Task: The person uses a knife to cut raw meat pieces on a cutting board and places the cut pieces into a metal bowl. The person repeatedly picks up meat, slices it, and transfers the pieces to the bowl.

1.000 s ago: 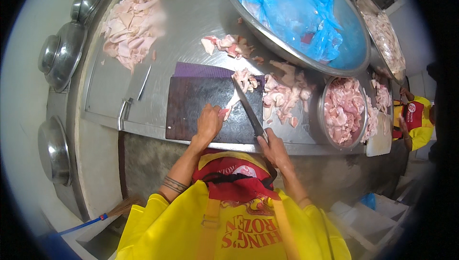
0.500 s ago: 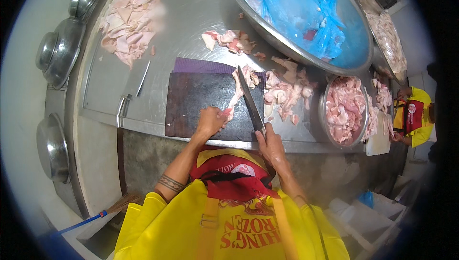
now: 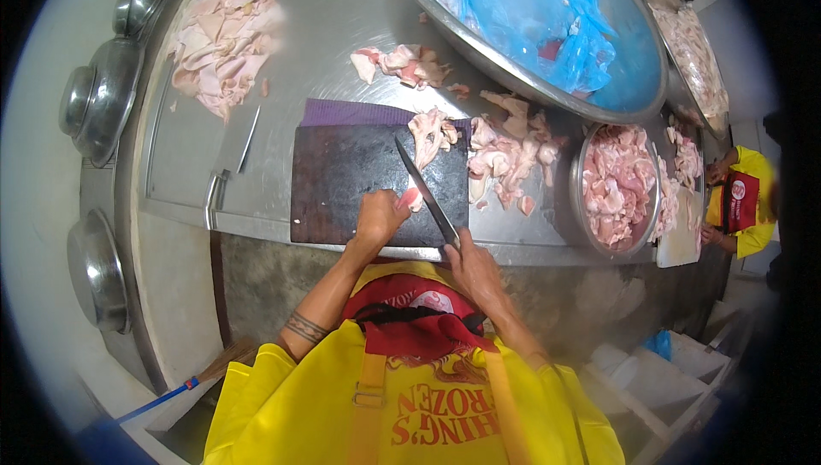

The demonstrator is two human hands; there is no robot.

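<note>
My left hand (image 3: 378, 217) is closed on the near end of a piece of pale pink raw meat (image 3: 430, 133), which stretches away from me across the dark cutting board (image 3: 342, 178). The handle of a long knife (image 3: 427, 191) is in my right hand (image 3: 475, 268). Its dark blade slants up and to the left, across the narrow part of the meat; I cannot tell whether the edge touches it. Beneath the board's far side shows a purple cloth (image 3: 355, 112). Loose meat trimmings (image 3: 509, 161) lie right of the board, and another small heap of trimmings (image 3: 402, 65) lies beyond it.
A large metal basin (image 3: 513, 82) with blue plastic bags stands at the far right. Nearer is a metal bowl of meat (image 3: 617, 183). At the far left lie pale skin pieces (image 3: 227, 37) and a cleaver (image 3: 239, 144). A co-worker (image 3: 742, 201) is at the table's right end.
My right hand has drawn the knife back toward me and left, so its tip sits lower over the board. My left hand still grips the meat. The view has shifted slightly.
</note>
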